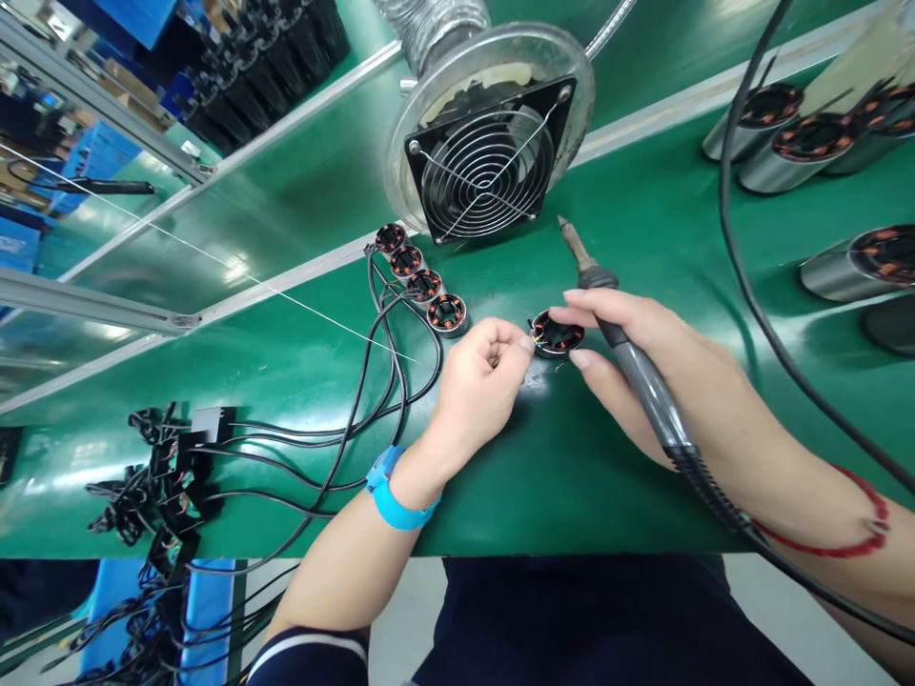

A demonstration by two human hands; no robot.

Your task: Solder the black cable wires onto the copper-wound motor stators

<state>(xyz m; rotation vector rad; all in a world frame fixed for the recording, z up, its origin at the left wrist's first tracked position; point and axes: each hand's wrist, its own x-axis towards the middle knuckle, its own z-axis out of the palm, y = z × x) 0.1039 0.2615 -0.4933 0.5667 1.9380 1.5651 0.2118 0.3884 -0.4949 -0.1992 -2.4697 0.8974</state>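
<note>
On the green bench, a small motor stator (559, 335) with copper windings sits between my hands. My left hand (486, 381), with a blue wristband, pinches thin coloured wires (537, 338) at the stator's left edge. A soldering iron (643, 386) lies across my right hand (686, 391), its tip pointing up and away, clear of the stator. Thumb and forefinger of that hand reach to the stator's right side; whether they press on it I cannot tell. Left of it, several similar stators (447, 312) stand in a row with black cables (386, 353) attached.
A fume extractor fan (486, 171) with a wire guard stands behind the stator. Silver cylinders with windings (807, 157) are at the right. Small black boxes (178, 486) with cables lie at the left. The iron's cord (822, 610) runs along my right forearm; another black cable (758, 314) hangs nearby.
</note>
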